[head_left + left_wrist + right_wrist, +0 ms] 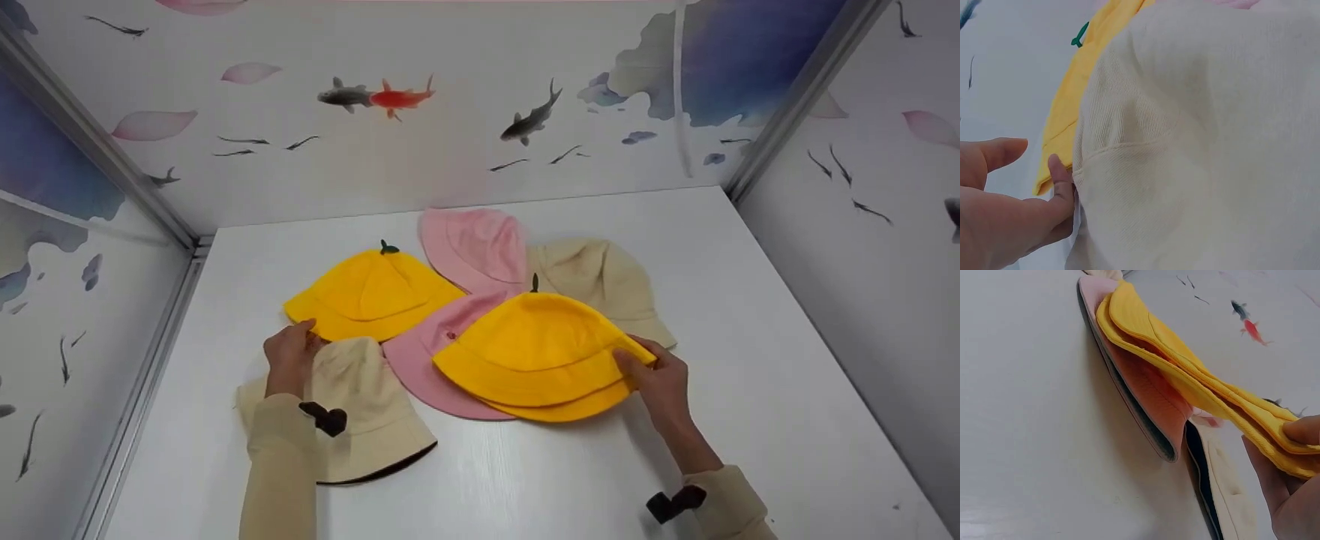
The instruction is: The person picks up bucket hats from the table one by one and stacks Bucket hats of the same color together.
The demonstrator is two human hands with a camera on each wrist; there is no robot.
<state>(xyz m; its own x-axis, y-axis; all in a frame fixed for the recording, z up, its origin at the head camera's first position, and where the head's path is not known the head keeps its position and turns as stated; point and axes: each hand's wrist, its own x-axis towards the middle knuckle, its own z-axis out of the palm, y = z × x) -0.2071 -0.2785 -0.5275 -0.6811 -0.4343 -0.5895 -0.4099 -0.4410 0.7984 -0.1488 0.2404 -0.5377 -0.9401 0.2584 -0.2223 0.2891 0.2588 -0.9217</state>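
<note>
My right hand (660,379) pinches the brim edge of a yellow bucket hat (536,337) with a green stem on top. In the right wrist view, the thumb (1304,430) lies over the folded yellow brim (1207,385), with fingers beneath. This hat overlaps a pink hat (424,367). At the left, my left hand (289,352) is at the lower brim of a second yellow hat (371,296). The left wrist view shows the thumb (1008,152) apart from the fingers, a fingertip right at that brim. A beige hat (360,409) lies beside the left hand, partly behind the forearm.
Another pink hat (480,247) and a beige hat (600,281) lie toward the back of the white table (750,300). Printed panels with fish and petals (465,165) stand around the table on three sides, joined by metal posts (810,97).
</note>
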